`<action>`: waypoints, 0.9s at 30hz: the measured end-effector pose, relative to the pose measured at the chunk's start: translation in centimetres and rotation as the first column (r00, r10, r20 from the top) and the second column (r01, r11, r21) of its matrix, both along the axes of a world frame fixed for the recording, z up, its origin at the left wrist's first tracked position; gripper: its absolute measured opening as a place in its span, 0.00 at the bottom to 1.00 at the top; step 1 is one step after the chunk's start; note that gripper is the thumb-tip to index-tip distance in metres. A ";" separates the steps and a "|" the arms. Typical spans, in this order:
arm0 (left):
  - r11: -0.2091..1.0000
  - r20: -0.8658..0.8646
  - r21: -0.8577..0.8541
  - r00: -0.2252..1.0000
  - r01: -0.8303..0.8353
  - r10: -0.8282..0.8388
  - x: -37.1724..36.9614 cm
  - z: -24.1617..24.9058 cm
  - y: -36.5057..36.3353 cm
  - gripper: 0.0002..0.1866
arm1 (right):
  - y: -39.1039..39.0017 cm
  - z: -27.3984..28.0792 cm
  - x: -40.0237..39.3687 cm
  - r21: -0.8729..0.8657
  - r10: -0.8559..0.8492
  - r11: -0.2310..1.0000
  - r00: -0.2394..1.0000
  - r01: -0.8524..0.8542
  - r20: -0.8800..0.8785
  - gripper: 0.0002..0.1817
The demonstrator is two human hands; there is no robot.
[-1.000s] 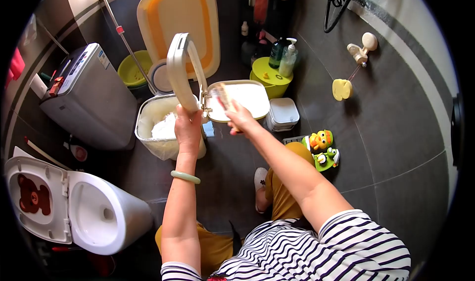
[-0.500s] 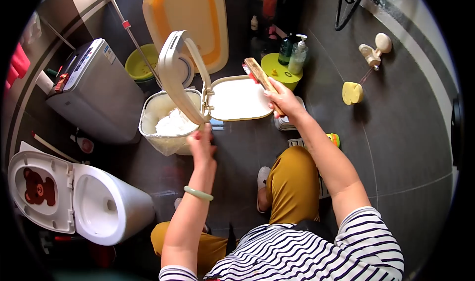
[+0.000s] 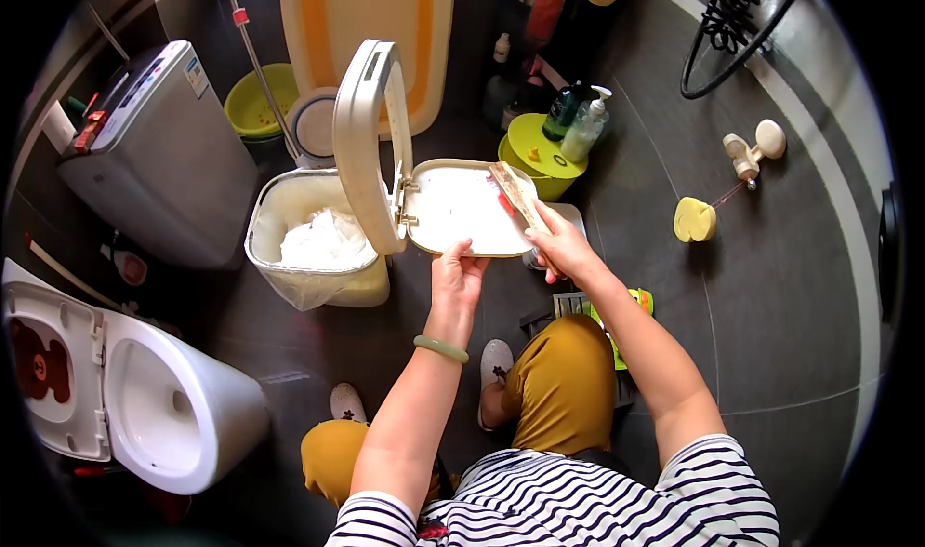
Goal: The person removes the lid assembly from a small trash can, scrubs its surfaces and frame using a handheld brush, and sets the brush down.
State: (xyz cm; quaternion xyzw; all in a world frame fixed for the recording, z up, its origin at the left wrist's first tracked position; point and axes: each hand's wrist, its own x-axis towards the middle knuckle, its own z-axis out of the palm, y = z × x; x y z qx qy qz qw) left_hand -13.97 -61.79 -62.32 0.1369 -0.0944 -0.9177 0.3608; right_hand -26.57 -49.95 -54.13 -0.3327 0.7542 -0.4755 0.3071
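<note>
My left hand (image 3: 460, 269) grips the near edge of the white lid panel (image 3: 448, 210), thumb on top and fingers beneath it. The panel is hinged to an upright cream frame (image 3: 356, 152) at the bin (image 3: 361, 287). In my right hand (image 3: 562, 242) is a wooden brush (image 3: 515, 195), held by its handle over the right part of the panel. Its reddish bristles face the panel's surface. White crumpled waste (image 3: 328, 239) lies in the bin's clear liner, left of the frame.
A toilet (image 3: 183, 402) with its lid open is at the lower left, a grey washing machine (image 3: 164, 161) above it. Pump bottles (image 3: 586, 128) stand on a green lidded tub (image 3: 540, 147). A yellow sponge (image 3: 695, 219) hangs at the right.
My left hand has moved right, from the base of the upright frame to the panel's near edge. My right hand has lowered the brush onto or close over the panel. The view has shifted.
</note>
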 end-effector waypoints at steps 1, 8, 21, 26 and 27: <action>1.000 -0.010 -0.008 1.000 -0.003 0.003 0.0 0.0 0.1 0.23 | -0.5 0.1 0.4 0.009 0.005 1.000 1.000 -0.005 -0.006 0.36; 1.000 -0.059 -0.006 0.998 -0.002 0.002 -0.3 -0.2 0.0 0.22 | -1.5 2.1 2.7 0.069 0.080 0.994 0.995 -0.084 0.053 0.36; 1.000 -0.034 0.030 0.999 -0.008 0.009 -0.5 -0.1 0.1 0.19 | -2.1 1.4 2.2 0.093 0.020 0.996 1.000 -0.018 -0.021 0.35; 1.000 -0.037 0.017 0.999 -0.020 0.021 -0.2 0.5 0.5 0.19 | -1.5 0.7 0.6 0.107 -0.033 0.993 0.995 0.043 -0.098 0.36; 1.000 -0.040 0.016 0.999 -0.016 0.017 -0.2 0.5 0.4 0.19 | -1.7 0.8 1.1 0.108 -0.032 0.993 0.995 0.043 -0.098 0.36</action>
